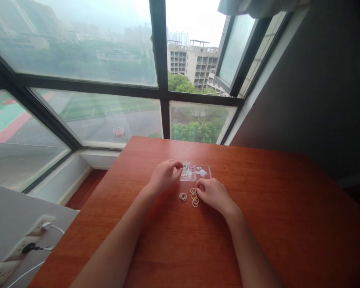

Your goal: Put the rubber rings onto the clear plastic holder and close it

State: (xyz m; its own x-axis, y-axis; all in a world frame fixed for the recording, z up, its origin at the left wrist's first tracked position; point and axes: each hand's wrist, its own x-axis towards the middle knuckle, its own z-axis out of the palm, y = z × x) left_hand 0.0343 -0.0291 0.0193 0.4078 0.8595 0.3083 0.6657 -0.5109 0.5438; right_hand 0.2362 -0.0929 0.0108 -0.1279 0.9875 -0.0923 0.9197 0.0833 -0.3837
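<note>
A small clear plastic box (pixel 188 179) lies with its lid (pixel 207 170) folded out to the right. Several small coloured hair ties (pixel 184 174) sit in its compartments. My left hand (pixel 165 175) is at the box's left side, thumb and fingers closed around its edge. In front of the box, a row of several pale, ring-shaped hair ties (pixel 195 197) lies on the table. My right hand (pixel 214 193) is beside the top of that row, its fingertips pinched together; what is between them is too small to make out. A little to the left lies a cluster of whitish hair ties (pixel 183 196).
The reddish-brown wooden table (pixel 273 224) reaches up to the dark-framed windows (pixel 165 80). One window pane (pixel 237 52) stands open at the upper right. Wall sockets (pixel 21 248) with plugged-in cables are at the lower left, beyond the table's left edge.
</note>
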